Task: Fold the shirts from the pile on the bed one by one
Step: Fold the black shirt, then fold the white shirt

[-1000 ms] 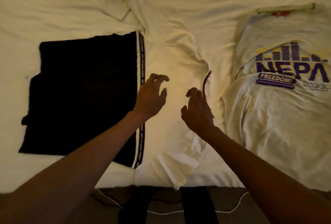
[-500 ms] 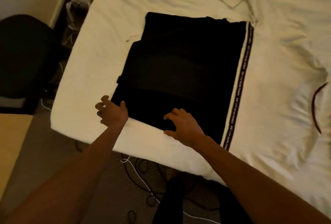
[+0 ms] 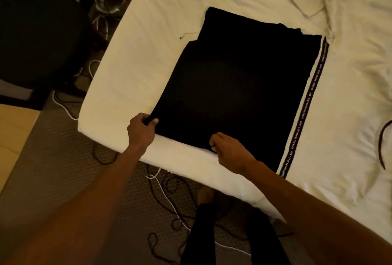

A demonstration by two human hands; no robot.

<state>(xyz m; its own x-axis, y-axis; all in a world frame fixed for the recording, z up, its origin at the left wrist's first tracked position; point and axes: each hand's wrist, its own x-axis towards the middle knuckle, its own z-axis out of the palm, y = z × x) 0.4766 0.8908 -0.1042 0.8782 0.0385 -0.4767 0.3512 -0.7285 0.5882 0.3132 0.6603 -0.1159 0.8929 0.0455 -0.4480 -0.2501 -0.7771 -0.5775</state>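
Observation:
A black shirt (image 3: 237, 86), partly folded into a long panel, lies flat on the white bed (image 3: 148, 56) near its front left corner. A black band with white lettering (image 3: 307, 105) runs along its right side. My left hand (image 3: 141, 131) pinches the shirt's near left corner between thumb and fingers. My right hand (image 3: 229, 150) grips the near hem further right, fingers curled on the cloth. A white shirt (image 3: 350, 86) lies crumpled on the bed to the right, with a dark collar edge (image 3: 381, 146) showing.
A black round chair (image 3: 36, 31) stands left of the bed. Black and white cables (image 3: 165, 192) trail over the patterned carpet below the bed's edge. My dark-trousered legs (image 3: 229, 239) stand against the mattress. A pale wooden surface (image 3: 12, 137) sits at far left.
The view swung left from the white shirt to the black one. Both hands moved to the black shirt's near edge and closed on it, the left at the corner, the right on the hem.

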